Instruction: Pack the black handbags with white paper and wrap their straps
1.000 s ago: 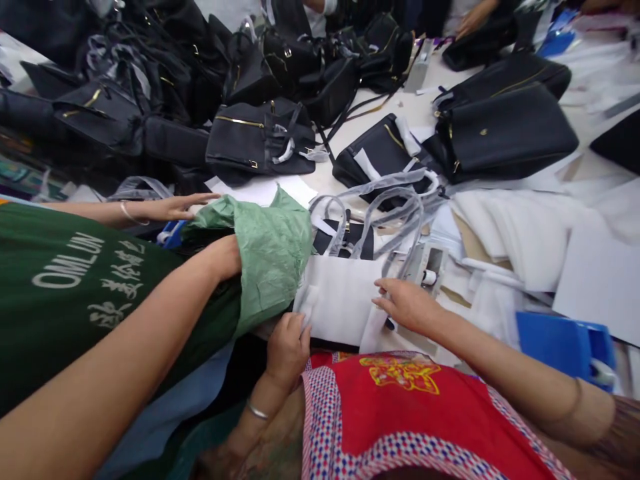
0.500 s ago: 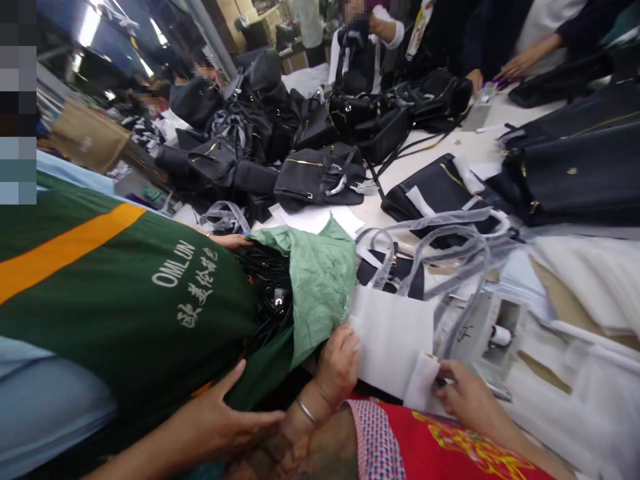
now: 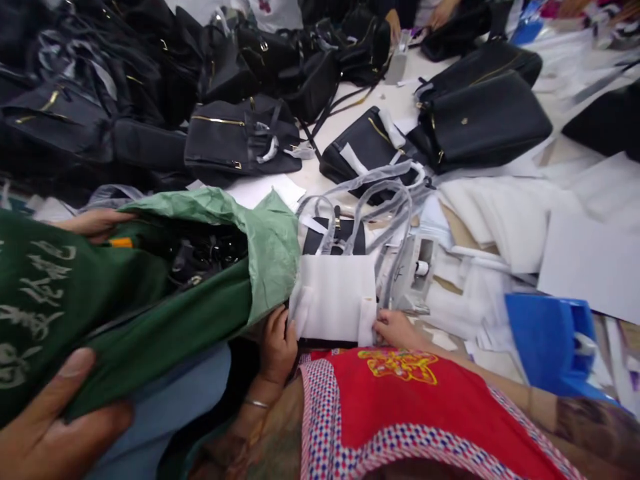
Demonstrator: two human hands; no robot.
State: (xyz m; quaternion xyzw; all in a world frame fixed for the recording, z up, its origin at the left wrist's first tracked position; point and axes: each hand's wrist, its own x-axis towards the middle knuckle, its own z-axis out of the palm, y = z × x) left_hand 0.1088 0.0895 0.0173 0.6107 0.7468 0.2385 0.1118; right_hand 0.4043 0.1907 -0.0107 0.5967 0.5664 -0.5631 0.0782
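A white foam sheet [image 3: 333, 293] lies over a small black bag [image 3: 325, 237], whose wrapped straps [image 3: 407, 193] loop out beyond it. My left hand [image 3: 279, 341], with a bracelet at the wrist, is closed at the sheet's left edge, its fingertips partly hidden. Pinched on the right edge, beside a folded white strip [image 3: 367, 321], is my right hand [image 3: 397, 329]. To the left, another person's two hands [image 3: 93, 223] hold a green cloth sack [image 3: 273, 267] open, with black pieces [image 3: 207, 257] inside.
Black bags [image 3: 240, 143] crowd the table's far side. Stacked white foam sheets [image 3: 510, 207], a grey tray [image 3: 415, 273] and a blue holder [image 3: 547, 340] lie to the right. Other people's hands [image 3: 443, 13] show at the top.
The view has swung right and down. The other person's near hand has moved from open in the air to gripping the green cloth. My hands remain at the white sheet's edges.
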